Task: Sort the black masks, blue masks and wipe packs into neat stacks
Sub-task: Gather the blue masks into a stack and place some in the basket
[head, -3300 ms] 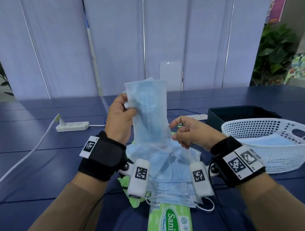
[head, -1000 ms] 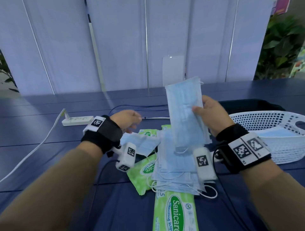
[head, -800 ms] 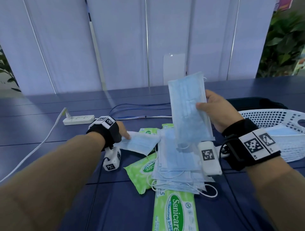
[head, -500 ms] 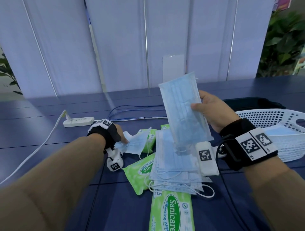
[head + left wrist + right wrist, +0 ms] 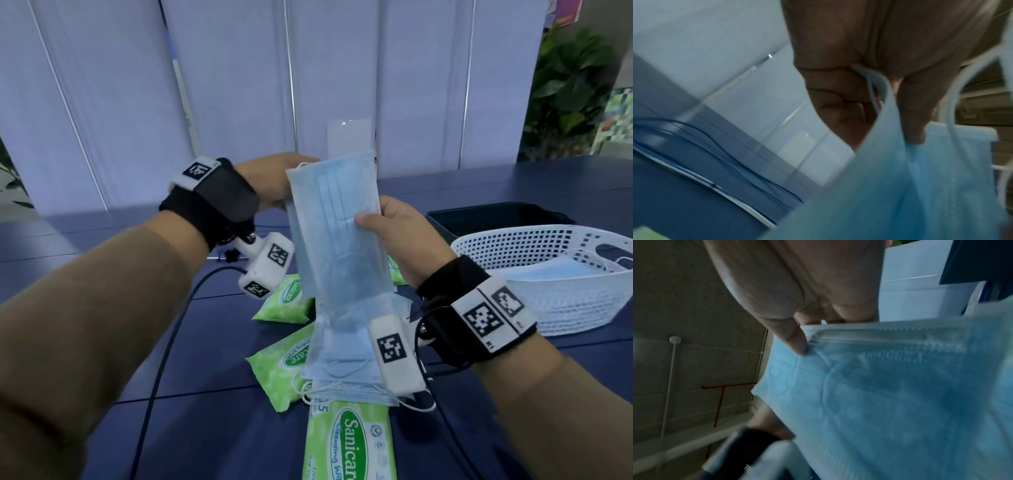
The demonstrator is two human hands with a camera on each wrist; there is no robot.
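Head view: my right hand [image 5: 404,240] is gripping a blue mask [image 5: 337,226] upright over the counter [image 5: 212,370], thumb on its front; my left hand [image 5: 274,180] is holding its upper left edge. Beneath, more blue masks [image 5: 346,359] are lying on green wipe packs [image 5: 281,373]; a white basket [image 5: 548,274] is sitting to the right.
Left wrist view: my fingers [image 5: 912,116] are pinching the mask [image 5: 920,186] and an ear loop [image 5: 872,84].
Right wrist view: my thumb [image 5: 795,340] is pressing the mask's [image 5: 890,394] seamed edge.

Dim bluish light, blurred wrist views
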